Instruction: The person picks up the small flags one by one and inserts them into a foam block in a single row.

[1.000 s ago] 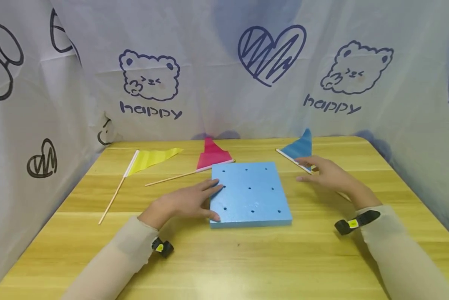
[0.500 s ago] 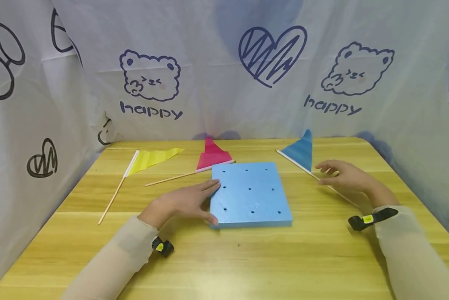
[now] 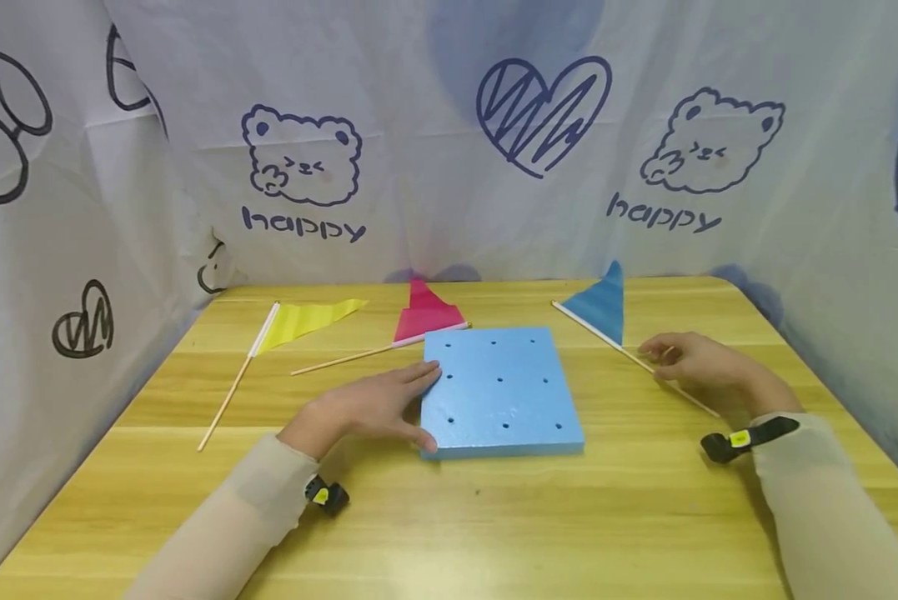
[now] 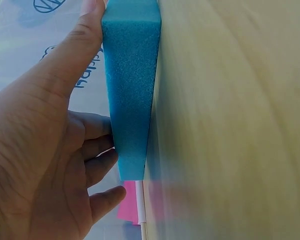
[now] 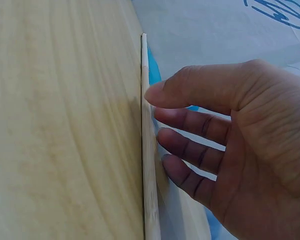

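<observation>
A light-blue foam block (image 3: 524, 400) with several small holes in its top lies flat on the table. My left hand (image 3: 377, 404) rests along its left edge, fingers fairly straight; in the left wrist view, the thumb and fingertips touch the block's upper edge. To the right lies a blue pennant flag (image 3: 599, 304) on a thin wooden stick (image 3: 689, 397). My right hand (image 3: 707, 364) hovers at that stick, just below the cloth. In the right wrist view, the thumb (image 5: 162, 95) and loosely bent fingers are beside the stick, with no grip on it visible.
A yellow pennant flag (image 3: 302, 322) lies at the left on its stick. Behind the block lies a pink pennant flag (image 3: 426, 312), its stick pointing left. A white printed cloth (image 3: 433, 208) hangs behind the wooden table (image 3: 479, 533).
My right hand has moved right and slightly toward me, from the blue flag's cloth down to its bare stick. My left fingers have drawn back slightly to the block's edge.
</observation>
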{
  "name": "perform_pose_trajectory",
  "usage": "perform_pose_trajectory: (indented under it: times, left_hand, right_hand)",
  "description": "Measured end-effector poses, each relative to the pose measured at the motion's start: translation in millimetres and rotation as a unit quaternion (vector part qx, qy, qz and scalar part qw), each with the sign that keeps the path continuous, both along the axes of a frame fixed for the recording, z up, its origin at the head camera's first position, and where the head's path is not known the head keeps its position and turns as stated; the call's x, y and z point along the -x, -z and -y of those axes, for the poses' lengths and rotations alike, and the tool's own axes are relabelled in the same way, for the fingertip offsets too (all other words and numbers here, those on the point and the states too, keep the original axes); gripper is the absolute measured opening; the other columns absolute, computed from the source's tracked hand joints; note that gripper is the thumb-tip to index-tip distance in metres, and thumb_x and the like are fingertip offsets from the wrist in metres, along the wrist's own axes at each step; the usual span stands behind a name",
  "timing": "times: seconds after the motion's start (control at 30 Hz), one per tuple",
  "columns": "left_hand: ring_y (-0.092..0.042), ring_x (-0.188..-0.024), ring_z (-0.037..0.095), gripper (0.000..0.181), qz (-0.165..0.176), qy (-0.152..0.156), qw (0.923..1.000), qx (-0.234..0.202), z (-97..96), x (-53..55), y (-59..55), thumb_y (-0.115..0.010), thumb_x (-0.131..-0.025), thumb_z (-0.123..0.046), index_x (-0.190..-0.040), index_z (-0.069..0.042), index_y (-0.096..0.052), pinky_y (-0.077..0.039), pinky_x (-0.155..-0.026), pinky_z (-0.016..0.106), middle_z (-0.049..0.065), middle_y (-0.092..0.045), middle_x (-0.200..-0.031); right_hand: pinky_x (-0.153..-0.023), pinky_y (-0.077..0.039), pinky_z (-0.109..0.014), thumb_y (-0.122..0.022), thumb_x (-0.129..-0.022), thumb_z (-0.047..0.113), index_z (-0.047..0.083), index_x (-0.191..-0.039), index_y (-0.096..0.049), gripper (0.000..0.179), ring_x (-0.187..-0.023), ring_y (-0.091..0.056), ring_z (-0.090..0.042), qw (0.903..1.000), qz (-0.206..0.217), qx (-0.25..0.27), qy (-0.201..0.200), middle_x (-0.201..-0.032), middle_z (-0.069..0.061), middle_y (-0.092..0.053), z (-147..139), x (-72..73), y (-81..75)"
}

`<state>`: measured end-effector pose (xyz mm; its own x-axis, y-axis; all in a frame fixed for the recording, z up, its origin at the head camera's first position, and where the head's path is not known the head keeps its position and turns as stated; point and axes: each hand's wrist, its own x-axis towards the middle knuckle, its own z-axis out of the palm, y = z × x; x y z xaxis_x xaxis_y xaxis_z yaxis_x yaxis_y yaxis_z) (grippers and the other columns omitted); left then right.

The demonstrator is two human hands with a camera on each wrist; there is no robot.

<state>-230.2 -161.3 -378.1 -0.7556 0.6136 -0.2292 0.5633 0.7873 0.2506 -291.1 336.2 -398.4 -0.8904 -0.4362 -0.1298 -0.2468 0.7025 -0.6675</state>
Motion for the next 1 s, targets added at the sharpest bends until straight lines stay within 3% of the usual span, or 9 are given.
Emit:
perform_pose_trajectory:
  times: [0.23,0.43,0.63,0.83,1.0]
  left_hand:
    - [-0.017,-0.147,0.019,0.121,-0.005,0.001,1.0,-0.003,0.5,0.5,2.6,-0.057,-0.067,-0.085,-0.158,-0.019,-0.013,-0.024,-0.116,0.038,-0.003,-0.01,-0.163]
    - [-0.016,-0.147,0.02,0.117,-0.018,0.023,0.9996,0.0,1.4,3.3,3.9,-0.053,-0.068,-0.087,-0.159,-0.023,-0.013,-0.027,-0.114,0.039,-0.003,-0.008,-0.164]
    - [-0.014,-0.148,0.018,0.115,-0.017,0.045,0.9989,-0.006,2.7,6.0,5.8,-0.052,-0.071,-0.086,-0.159,-0.021,-0.014,-0.024,-0.116,0.039,-0.003,-0.009,-0.164]
    - [-0.015,-0.147,0.018,0.115,-0.015,0.041,0.999,-0.005,3.1,7.6,6.4,-0.052,-0.07,-0.086,-0.158,-0.022,-0.015,-0.024,-0.116,0.038,-0.004,-0.01,-0.163]
    - [-0.015,-0.147,0.018,0.115,-0.013,0.038,0.9992,-0.004,2.9,7.4,4.9,-0.053,-0.07,-0.086,-0.158,-0.022,-0.015,-0.024,-0.116,0.038,-0.004,-0.009,-0.163]
  right_hand:
    - [-0.088,-0.046,-0.037,-0.057,-0.087,-0.002,0.0,-0.134,-0.051,0.048,-0.109,-0.045,-0.034,0.9916,0.087,0.075,0.059,-0.123,-0.022,-0.047,2.9,-6.1,4.3]
    - [-0.087,-0.044,-0.04,-0.056,-0.083,-0.005,-0.002,-0.129,-0.056,0.047,-0.105,-0.048,-0.033,0.9986,0.034,0.005,0.04,-0.117,-0.019,-0.053,8.0,-5.1,-2.0]
    - [-0.084,-0.046,-0.047,-0.055,-0.079,-0.006,0.0,-0.122,-0.06,0.044,-0.097,-0.055,-0.032,0.9962,-0.033,-0.074,0.032,-0.106,-0.016,-0.061,18.0,-3.2,-6.6]
    - [-0.081,-0.049,-0.051,-0.059,-0.077,-0.002,-0.001,-0.121,-0.059,0.044,-0.097,-0.06,-0.036,0.9912,-0.045,-0.121,0.03,-0.107,-0.022,-0.064,22.0,-3.1,-11.9]
    - [-0.082,-0.049,-0.051,-0.059,-0.076,-0.002,-0.003,-0.12,-0.06,0.044,-0.097,-0.06,-0.037,0.9909,-0.051,-0.121,0.029,-0.105,-0.021,-0.064,21.2,-1.4,-12.1]
